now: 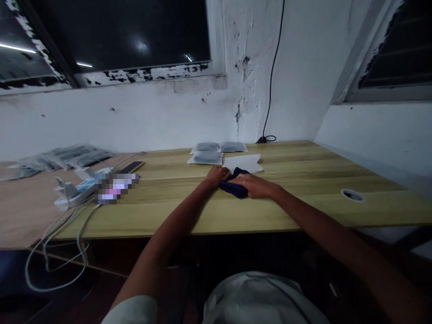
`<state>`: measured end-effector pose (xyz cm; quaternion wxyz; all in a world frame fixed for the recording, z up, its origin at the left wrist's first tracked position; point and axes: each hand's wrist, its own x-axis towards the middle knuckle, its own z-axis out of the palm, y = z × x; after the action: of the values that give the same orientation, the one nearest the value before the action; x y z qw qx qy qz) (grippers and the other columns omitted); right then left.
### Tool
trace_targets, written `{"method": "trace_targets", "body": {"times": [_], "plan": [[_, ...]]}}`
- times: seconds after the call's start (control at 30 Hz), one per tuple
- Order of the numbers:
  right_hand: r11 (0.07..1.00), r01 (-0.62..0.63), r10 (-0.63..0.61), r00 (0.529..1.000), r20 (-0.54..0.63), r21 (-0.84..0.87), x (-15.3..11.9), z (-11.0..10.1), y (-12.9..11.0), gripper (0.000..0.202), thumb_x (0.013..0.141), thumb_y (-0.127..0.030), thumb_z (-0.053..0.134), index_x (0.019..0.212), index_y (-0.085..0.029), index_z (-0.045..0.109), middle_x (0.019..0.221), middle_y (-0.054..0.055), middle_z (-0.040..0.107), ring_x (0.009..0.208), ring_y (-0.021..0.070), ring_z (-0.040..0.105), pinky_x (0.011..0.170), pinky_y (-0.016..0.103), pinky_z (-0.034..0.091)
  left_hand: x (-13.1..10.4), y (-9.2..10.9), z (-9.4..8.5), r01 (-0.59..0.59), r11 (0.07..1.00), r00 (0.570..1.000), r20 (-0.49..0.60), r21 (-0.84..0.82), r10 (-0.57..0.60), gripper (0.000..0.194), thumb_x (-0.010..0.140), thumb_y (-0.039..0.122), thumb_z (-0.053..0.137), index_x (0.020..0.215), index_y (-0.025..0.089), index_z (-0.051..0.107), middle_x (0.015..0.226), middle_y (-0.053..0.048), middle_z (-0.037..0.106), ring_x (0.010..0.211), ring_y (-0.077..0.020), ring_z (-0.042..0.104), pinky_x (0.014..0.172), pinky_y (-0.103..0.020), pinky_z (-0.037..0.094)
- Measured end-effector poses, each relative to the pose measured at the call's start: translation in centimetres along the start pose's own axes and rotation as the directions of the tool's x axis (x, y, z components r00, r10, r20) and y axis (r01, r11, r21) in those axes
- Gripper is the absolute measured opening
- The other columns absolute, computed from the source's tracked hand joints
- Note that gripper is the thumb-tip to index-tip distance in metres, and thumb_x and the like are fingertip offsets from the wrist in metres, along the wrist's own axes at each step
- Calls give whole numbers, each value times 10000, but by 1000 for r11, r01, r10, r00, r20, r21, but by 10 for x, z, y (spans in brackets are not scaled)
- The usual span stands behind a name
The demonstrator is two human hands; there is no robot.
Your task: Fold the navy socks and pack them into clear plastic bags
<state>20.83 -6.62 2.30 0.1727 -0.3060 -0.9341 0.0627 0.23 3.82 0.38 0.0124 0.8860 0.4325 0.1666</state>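
Observation:
A dark blue folded cloth [238, 190] lies bunched on the wooden table in front of me, its exact kind unclear. My left hand [218, 175] is closed at its left edge, with the fingertips partly hidden. From the right, my right hand [253, 185] grips the same cloth, fingers across its top. Just beyond both hands rests a flat white bag [243, 163], and the cloth meets its near edge. Behind and to the left of it sit several filled pale packets, one of them the nearest packet [205, 157].
On the left are a white power strip [79, 194] with plugs, looping cables [81, 243], a phone [131, 167] and a pixelated item [116, 189]. A pile of grey packets [67, 157] lies farther back. A round cable hole [352, 195] is at right; a black cord [272, 81] hangs down the wall.

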Motion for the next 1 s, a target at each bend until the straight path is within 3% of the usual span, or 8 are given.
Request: {"method": "trace_targets", "body": {"times": [0.1, 0.23, 0.37, 0.43, 0.57, 0.73, 0.9, 1.0], "plan": [[997, -74, 74, 996, -54, -5, 3, -3, -1, 585, 672, 4, 559, 1211, -197, 661, 1136, 102, 690, 1028, 236, 607, 908, 358, 462, -3, 0, -7, 16, 999, 1000, -14, 49, -15, 263, 876, 333, 599, 1044, 184, 737, 1012, -107, 741, 981, -230, 680, 887, -310, 507], [940, -189, 265, 929, -259, 284, 7, -6, 6, 374, 696, -50, 551, 1011, -170, 712, 934, 54, 721, 854, 203, 633, 789, 307, 485, -7, 3, -12, -69, 995, 998, -7, 75, 70, 225, 847, 274, 625, 1008, 167, 741, 966, -109, 740, 921, -235, 685, 848, -325, 519], [824, -174, 525, 594, -610, 540, 8, -10, 12, 269, 729, -217, 611, 976, -147, 693, 857, 30, 705, 765, 193, 605, 723, 322, 497, -10, 10, -15, -141, 982, 989, -21, 127, 144, 263, 902, 276, 542, 1014, 133, 732, 968, -153, 732, 897, -246, 684, 841, -354, 521], [845, -118, 505, 494, -708, 521, 7, -12, 10, 242, 710, -223, 602, 922, -145, 688, 781, 12, 680, 713, 178, 572, 689, 314, 488, -10, 9, -15, -151, 984, 988, -21, 94, 153, 256, 894, 268, 542, 968, 125, 741, 929, -154, 738, 865, -233, 685, 839, -340, 516], [896, -57, 415, 459, -786, 440, 6, -13, 5, 210, 683, -191, 576, 858, -147, 684, 695, -12, 635, 672, 158, 533, 667, 297, 473, -6, -4, -15, -124, 978, 992, -51, -166, 117, 241, 848, 275, 586, 958, 151, 761, 932, -92, 763, 807, -186, 692, 804, -276, 510], [834, -81, 525, 416, -742, 545, 10, -7, 16, 235, 700, -250, 649, 900, -137, 699, 770, 17, 696, 720, 184, 583, 719, 334, 504, -3, -20, -13, -125, 923, 992, -53, -365, 113, 267, 804, 347, 637, 924, 150, 771, 942, -64, 771, 840, -195, 697, 788, -269, 505], [798, -40, 585, 292, -757, 602, 12, -5, 30, 313, 715, -338, 701, 945, -126, 699, 881, 69, 737, 822, 227, 642, 793, 381, 532, -3, -17, -7, -144, 951, 988, -88, -273, 125, 226, 823, 236, 560, 953, 132, 712, 881, -68, 745, 750, -167, 661, 739, -272, 512], [868, -73, 494, 243, -835, 492, 6, -8, 26, 309, 764, -336, 671, 987, -123, 698, 914, 84, 741, 880, 252, 668, 831, 398, 541, -3, -6, -3, -239, 968, 964, -139, -79, 227, 197, 783, 154, 545, 928, 128, 675, 888, -101, 702, 810, -194, 642, 763, -311, 521]]}}
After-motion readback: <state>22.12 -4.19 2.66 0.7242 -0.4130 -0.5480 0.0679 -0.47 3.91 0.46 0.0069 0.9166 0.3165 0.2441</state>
